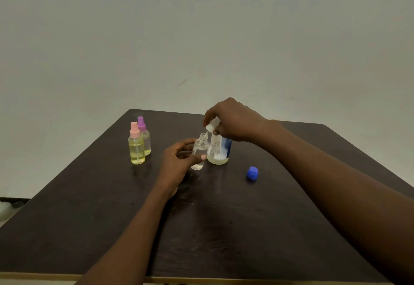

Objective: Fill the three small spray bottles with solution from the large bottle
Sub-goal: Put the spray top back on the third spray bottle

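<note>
Dark table (224,228), pink-capped bottle (136,148) of yellow liquid.

Clear bottle (200,150): upright, neck open.
Sprayer (212,125): raised, tube in neck.
Pink bottle (136,148), Purple bottle (145,137): capped, yellow-filled, at left.
Large bottle (218,150): uncapped, upright, just right of the clear one.

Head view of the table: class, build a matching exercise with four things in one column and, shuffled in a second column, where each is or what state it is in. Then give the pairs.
1. blue cap
2. white spray top
3. pink-capped bottle
4. clear small bottle

A. stands capped at the left, yellowish liquid inside
B. uncapped, held by the left hand
C. lies alone on the table, right of the large bottle
D. pinched in the right hand

Pairs: 1-C, 2-D, 3-A, 4-B
</note>
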